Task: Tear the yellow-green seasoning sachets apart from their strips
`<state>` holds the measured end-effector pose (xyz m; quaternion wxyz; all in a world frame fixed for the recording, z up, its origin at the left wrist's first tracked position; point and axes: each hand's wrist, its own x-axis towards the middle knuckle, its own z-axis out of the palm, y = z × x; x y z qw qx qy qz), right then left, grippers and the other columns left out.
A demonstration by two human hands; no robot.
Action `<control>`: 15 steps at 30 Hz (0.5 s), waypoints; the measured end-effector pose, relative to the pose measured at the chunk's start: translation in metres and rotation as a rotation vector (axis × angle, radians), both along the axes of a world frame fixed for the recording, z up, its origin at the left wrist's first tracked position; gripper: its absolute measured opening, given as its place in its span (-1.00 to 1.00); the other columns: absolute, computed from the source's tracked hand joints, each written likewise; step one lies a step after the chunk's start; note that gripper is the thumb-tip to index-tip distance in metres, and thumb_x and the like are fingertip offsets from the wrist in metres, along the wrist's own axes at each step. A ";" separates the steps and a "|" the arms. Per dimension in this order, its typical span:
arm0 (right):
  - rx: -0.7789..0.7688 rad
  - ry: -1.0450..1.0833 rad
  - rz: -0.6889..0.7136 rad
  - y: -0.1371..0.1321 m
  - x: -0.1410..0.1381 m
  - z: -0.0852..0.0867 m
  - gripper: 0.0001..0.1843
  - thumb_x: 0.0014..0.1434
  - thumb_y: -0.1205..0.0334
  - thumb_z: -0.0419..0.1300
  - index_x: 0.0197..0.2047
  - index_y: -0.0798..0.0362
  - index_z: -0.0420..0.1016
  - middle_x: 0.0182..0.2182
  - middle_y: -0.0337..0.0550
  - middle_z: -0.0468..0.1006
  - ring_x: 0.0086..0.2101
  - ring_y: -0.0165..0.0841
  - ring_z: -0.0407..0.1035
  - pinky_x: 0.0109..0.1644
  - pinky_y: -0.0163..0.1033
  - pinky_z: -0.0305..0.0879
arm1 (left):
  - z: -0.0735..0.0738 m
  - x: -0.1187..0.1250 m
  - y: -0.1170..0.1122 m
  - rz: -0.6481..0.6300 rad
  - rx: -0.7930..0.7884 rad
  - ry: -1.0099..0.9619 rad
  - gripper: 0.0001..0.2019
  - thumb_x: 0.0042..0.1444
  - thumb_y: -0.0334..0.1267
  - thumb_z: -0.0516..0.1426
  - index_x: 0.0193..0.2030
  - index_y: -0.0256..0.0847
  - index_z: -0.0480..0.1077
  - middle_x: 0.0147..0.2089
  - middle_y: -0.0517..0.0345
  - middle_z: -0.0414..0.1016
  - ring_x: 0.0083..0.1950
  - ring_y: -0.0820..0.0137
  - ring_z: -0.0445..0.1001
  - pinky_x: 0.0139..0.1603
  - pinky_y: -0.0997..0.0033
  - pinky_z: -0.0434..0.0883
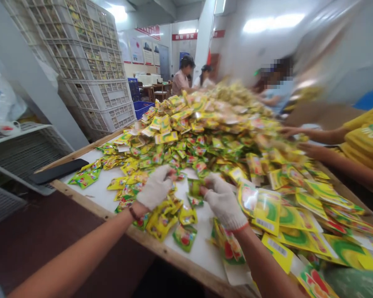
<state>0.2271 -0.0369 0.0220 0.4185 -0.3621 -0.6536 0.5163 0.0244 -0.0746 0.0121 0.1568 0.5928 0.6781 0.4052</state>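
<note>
step: picking at pile (211, 132) edge | L hand (157, 186) curled on it (grip unclear) | R hand (222, 200) pinches sachet (194, 187) | next: prob. needs clean lift w/o dragging neighbours

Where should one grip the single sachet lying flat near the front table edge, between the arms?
Probably pinch the sachet by its near corner, coming from the front edge of the table: it lies flat, that corner is free, and other packets crowd its far side.
</note>
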 end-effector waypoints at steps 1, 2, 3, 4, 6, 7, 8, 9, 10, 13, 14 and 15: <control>-0.026 0.045 -0.015 0.000 0.003 -0.002 -0.82 -0.03 0.25 0.18 -0.30 0.07 0.34 -0.50 -0.34 0.36 -0.46 -0.45 0.27 -0.43 -0.38 0.24 | 0.003 -0.012 -0.001 0.039 -0.018 0.066 -0.87 0.08 -0.20 0.03 -0.35 -0.18 0.34 -0.37 0.22 0.41 -0.30 0.40 0.35 -0.27 0.43 0.27; -0.065 0.084 -0.030 0.001 0.007 -0.004 -0.75 -0.03 0.25 0.18 -0.22 0.06 0.35 -0.46 -0.32 0.38 -0.44 -0.44 0.30 -0.42 -0.38 0.27 | 0.005 -0.022 -0.004 0.059 -0.039 0.108 -0.85 0.08 -0.20 0.02 -0.41 -0.18 0.33 -0.41 0.23 0.39 -0.33 0.40 0.34 -0.30 0.43 0.26; -0.120 0.117 -0.039 0.002 0.011 -0.006 -0.69 -0.02 0.24 0.18 -0.15 0.06 0.35 -0.45 -0.32 0.38 -0.45 -0.45 0.31 -0.43 -0.38 0.29 | 0.008 -0.029 -0.008 0.059 -0.073 0.152 -0.83 0.08 -0.18 0.02 -0.46 -0.17 0.32 -0.46 0.24 0.36 -0.36 0.40 0.32 -0.33 0.44 0.23; -0.193 0.144 -0.041 0.003 0.014 -0.007 -0.64 -0.01 0.23 0.20 -0.10 0.04 0.35 -0.45 -0.33 0.37 -0.48 -0.46 0.31 -0.46 -0.38 0.30 | 0.010 -0.032 -0.013 0.040 -0.128 0.206 -0.78 0.09 -0.16 0.01 -0.50 -0.17 0.29 -0.51 0.25 0.32 -0.40 0.41 0.30 -0.36 0.43 0.21; -0.376 0.222 -0.034 0.005 0.020 -0.007 -0.59 -0.03 0.20 0.26 -0.07 0.02 0.36 -0.49 -0.37 0.34 -0.56 -0.51 0.26 -0.54 -0.42 0.26 | 0.013 -0.031 -0.025 0.011 -0.302 0.375 -0.71 0.10 -0.07 0.02 -0.56 -0.16 0.27 -0.55 0.24 0.28 -0.45 0.39 0.27 -0.42 0.41 0.15; -0.474 0.274 -0.009 0.005 0.021 -0.007 -0.57 -0.05 0.19 0.31 -0.08 0.01 0.37 -0.50 -0.38 0.34 -0.58 -0.54 0.24 -0.56 -0.44 0.25 | 0.013 -0.026 -0.030 0.008 -0.404 0.473 -0.69 0.08 -0.02 0.05 -0.56 -0.16 0.27 -0.55 0.22 0.29 -0.46 0.38 0.28 -0.44 0.40 0.12; -0.561 0.327 0.037 0.005 0.022 -0.006 -0.56 -0.09 0.19 0.36 -0.11 0.01 0.38 -0.50 -0.38 0.35 -0.58 -0.55 0.24 -0.57 -0.46 0.23 | 0.013 -0.022 -0.034 0.011 -0.490 0.556 -0.68 0.04 0.03 0.08 -0.55 -0.16 0.29 -0.53 0.20 0.32 -0.45 0.35 0.30 -0.44 0.39 0.11; -0.631 0.369 0.101 0.004 0.023 -0.005 -0.55 -0.12 0.19 0.40 -0.14 0.02 0.40 -0.49 -0.37 0.36 -0.57 -0.56 0.25 -0.57 -0.48 0.23 | 0.012 -0.017 -0.037 0.010 -0.544 0.610 -0.69 0.00 0.05 0.12 -0.51 -0.16 0.31 -0.49 0.17 0.36 -0.42 0.32 0.33 -0.44 0.38 0.11; -0.677 0.397 0.169 0.003 0.023 -0.004 -0.56 -0.15 0.19 0.43 -0.19 0.03 0.42 -0.48 -0.35 0.39 -0.55 -0.56 0.27 -0.56 -0.49 0.23 | 0.011 -0.013 -0.038 -0.001 -0.568 0.639 -0.71 -0.03 0.04 0.16 -0.47 -0.16 0.34 -0.44 0.14 0.40 -0.39 0.29 0.36 -0.43 0.37 0.11; -0.689 0.376 0.282 -0.001 0.021 -0.005 -0.62 -0.22 0.17 0.48 -0.33 0.08 0.47 -0.47 -0.28 0.46 -0.51 -0.50 0.34 -0.53 -0.45 0.27 | 0.007 -0.009 -0.037 -0.070 -0.553 0.606 -0.75 -0.08 -0.04 0.21 -0.40 -0.16 0.36 -0.36 0.13 0.43 -0.33 0.29 0.38 -0.40 0.38 0.15; -0.660 0.352 0.272 -0.002 0.020 -0.007 -0.64 -0.22 0.16 0.48 -0.37 0.08 0.47 -0.49 -0.26 0.47 -0.51 -0.48 0.35 -0.52 -0.43 0.28 | 0.007 -0.010 -0.036 -0.076 -0.537 0.564 -0.77 -0.10 -0.08 0.22 -0.42 -0.17 0.35 -0.38 0.16 0.41 -0.34 0.31 0.37 -0.39 0.39 0.15; -0.622 0.326 0.247 -0.003 0.019 -0.009 -0.66 -0.22 0.14 0.47 -0.41 0.09 0.47 -0.51 -0.26 0.48 -0.52 -0.47 0.35 -0.51 -0.41 0.28 | 0.007 -0.012 -0.035 -0.066 -0.511 0.506 -0.80 -0.10 -0.11 0.22 -0.46 -0.17 0.33 -0.42 0.19 0.39 -0.36 0.34 0.35 -0.39 0.40 0.15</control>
